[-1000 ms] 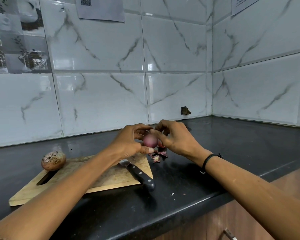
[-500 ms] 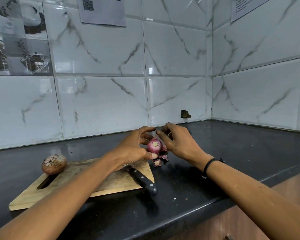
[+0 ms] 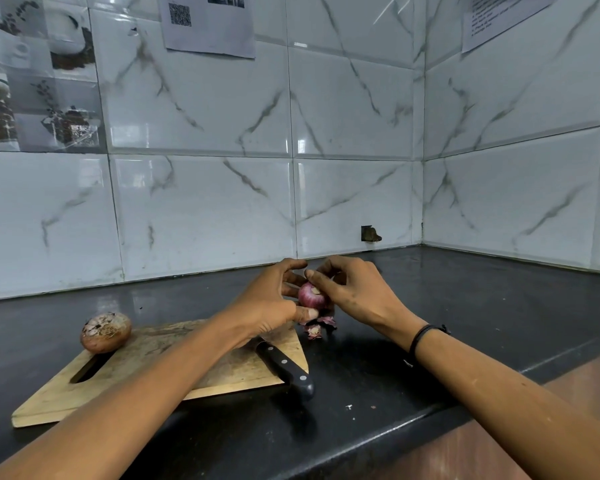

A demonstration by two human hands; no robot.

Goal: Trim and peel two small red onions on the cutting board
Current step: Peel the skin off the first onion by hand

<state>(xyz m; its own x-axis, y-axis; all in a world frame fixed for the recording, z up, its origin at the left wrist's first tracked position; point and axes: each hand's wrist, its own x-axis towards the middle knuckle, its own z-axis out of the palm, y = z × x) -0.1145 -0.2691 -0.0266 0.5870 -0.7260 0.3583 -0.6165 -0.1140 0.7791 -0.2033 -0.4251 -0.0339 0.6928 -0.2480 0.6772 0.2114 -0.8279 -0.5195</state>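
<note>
A small red onion is being held between both hands just above the black worktop. It is being kept past the right corner of the wooden cutting board, over a few loose skin scraps lying there. It is being cradled by the left hand, thumb beneath and fingers curled behind. The right hand is being closed round its far side, with the thumb pressed at the pale trimmed end on top. The bulb is being judged light, firm and round, with a glossy, probably slippery surface where the dry skin is off. Any remaining skin is being taken as thin, brittle and likely to tear in small flakes. It is best being gripped by the flanks, leaving the cut end free so that a loose skin edge can be pinched and drawn down. A second onion, brown and papery with its root end showing, is sitting on the board's far left corner, well apart. A black-handled knife is lying across the board's right corner, its blade hidden under the left wrist.
</note>
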